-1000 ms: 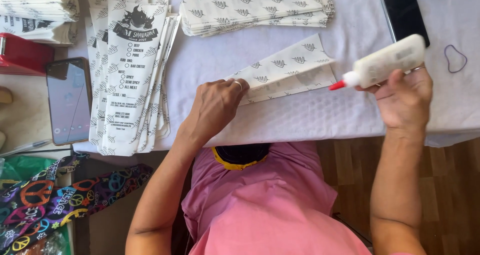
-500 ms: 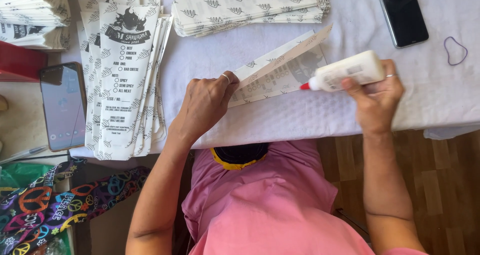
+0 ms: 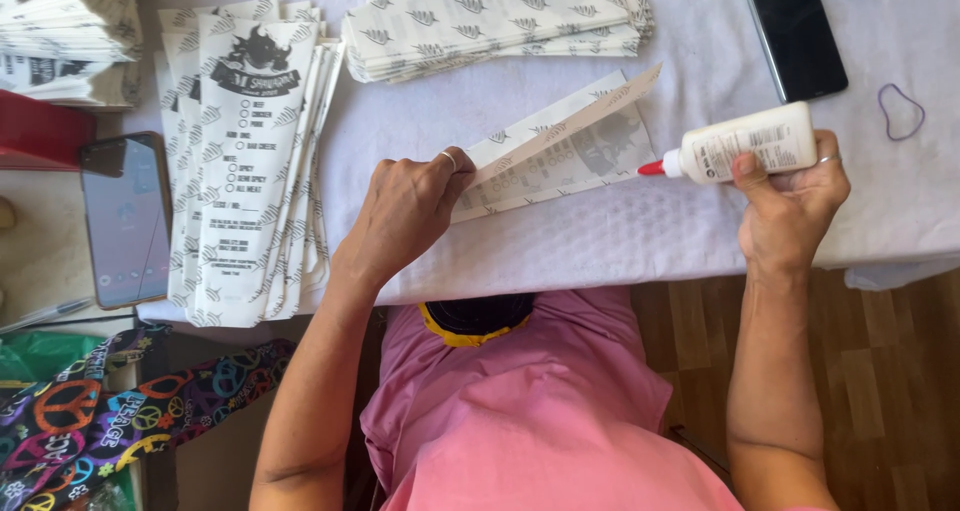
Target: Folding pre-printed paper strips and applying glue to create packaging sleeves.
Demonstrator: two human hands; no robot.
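The left hand pinches the flap of a paper bag and lifts it up. The right hand is wrapped around a glue bottle, its red tip pointing at the bag between both hands on the worktop.

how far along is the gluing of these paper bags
Done, it seems: a fanned pile of finished printed bags at the left. In hand: the left hand lifts a flap of one paper piece while the right hand points the red-tipped glue bottle at it. Left: a stack of flat printed sheets further back looks untouched.
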